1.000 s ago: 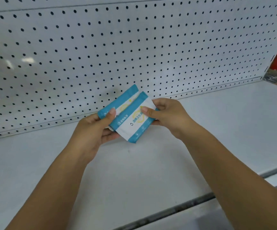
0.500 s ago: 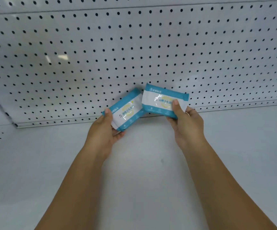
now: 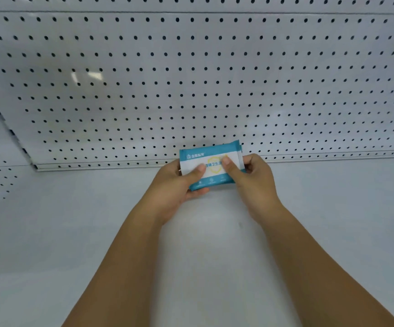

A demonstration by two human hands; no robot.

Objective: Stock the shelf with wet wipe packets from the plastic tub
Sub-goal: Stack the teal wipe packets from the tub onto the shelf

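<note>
Stocking looks barely begun: wet wipe packet [image 3: 211,159] held, not yet set down.
The left hand [image 3: 174,185] and right hand [image 3: 256,182] curl fingers [image 3: 198,172] round it, thumbs pressed on its face; shelf [image 3: 333,208] just beneath the fingers, pegboard [image 3: 191,90] right behind; tub out of view.

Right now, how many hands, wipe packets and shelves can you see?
Wet wipe packet: 1 in plain view; another may hide behind it, I cannot tell
Hands: 2, left hand and right hand, both gripping it
Shelf: 1
Pegboard: 1
Total: 5
</note>
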